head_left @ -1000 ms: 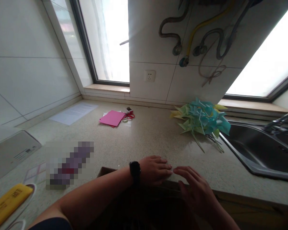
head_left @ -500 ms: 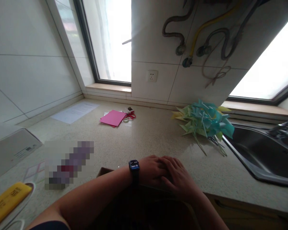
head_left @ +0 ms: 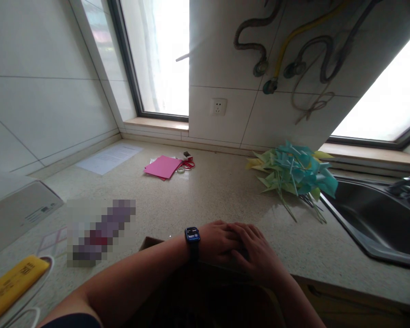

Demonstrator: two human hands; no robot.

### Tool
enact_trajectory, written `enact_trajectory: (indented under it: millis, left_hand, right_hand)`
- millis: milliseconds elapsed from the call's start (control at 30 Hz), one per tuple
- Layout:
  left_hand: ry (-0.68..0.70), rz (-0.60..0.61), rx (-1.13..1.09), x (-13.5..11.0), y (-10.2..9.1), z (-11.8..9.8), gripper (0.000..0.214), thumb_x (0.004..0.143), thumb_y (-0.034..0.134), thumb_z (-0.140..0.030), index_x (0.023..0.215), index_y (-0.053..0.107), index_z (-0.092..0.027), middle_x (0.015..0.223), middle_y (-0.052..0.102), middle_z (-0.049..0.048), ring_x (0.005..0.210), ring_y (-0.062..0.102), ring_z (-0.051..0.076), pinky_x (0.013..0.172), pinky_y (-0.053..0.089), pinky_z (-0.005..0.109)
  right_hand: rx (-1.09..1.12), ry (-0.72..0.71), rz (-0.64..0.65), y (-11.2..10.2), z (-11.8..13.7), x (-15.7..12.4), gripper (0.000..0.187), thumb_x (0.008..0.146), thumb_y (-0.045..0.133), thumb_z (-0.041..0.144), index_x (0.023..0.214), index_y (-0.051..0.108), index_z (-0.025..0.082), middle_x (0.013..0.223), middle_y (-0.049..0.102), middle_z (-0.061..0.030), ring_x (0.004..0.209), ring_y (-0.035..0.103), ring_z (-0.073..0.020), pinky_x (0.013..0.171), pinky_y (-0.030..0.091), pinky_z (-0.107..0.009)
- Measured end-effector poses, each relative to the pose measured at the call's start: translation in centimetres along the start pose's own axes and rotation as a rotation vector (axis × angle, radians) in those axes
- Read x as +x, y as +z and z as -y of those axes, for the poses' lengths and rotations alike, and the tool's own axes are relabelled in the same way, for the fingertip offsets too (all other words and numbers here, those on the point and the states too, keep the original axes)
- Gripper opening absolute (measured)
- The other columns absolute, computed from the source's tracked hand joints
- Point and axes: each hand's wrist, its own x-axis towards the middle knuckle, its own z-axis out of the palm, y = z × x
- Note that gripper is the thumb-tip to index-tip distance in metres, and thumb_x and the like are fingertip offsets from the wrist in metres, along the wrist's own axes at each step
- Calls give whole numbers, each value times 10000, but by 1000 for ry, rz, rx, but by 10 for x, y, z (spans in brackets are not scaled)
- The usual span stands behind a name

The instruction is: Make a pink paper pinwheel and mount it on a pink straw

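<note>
At the front edge of the counter [head_left: 205, 200], my left hand [head_left: 216, 239] rests with a dark smartwatch [head_left: 192, 234] on its wrist. My right hand [head_left: 254, 246] lies across the left one, its fingers stretched out over the left fingers and partly hiding them. Neither hand holds anything that I can see. Farther back sit pink paper sheets [head_left: 163, 166], beside red-handled scissors [head_left: 189, 163] and a small roll of tape [head_left: 181, 170]. To the right lies a bunch of blue-green and yellow paper pinwheels or flowers [head_left: 295, 166] with thin stems.
A steel sink [head_left: 372, 218] with a tap [head_left: 408, 184] is at the right. On the left are a printed sheet [head_left: 109, 157], a pale box [head_left: 23, 209], a blurred-out purple item [head_left: 105, 230] and a yellow packet [head_left: 18, 282]. A socket [head_left: 219, 106] and hoses [head_left: 251, 45] are on the wall.
The view has shifted a little, so the counter's things appear slightly farther right. Both hands keep the same resting pose, right over left.
</note>
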Motion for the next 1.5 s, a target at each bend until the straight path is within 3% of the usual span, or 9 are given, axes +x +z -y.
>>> enact_trajectory:
  millis: [1100,1500]
  left_hand:
    - [6,8,8,-1,-1,0,418,960,544,-383,1343,574,-217,1369,664,69,1317,528,273,1097,381,425]
    - [-3,8,5,-1,2,1,438,927,573,-342,1346,577,-212,1356,664,104,1295,548,287,1076,402,427]
  right_hand:
    - [20,-6,-31,1,2,1,555,869,643,249,1390,453,275,1294,607,-92,1164,527,-289,1024,425,-493]
    - [14,0,-27,1,1,0,574,860,649,246,1395,445,278,1307,603,-79,1171,519,-281,1034,415,-483]
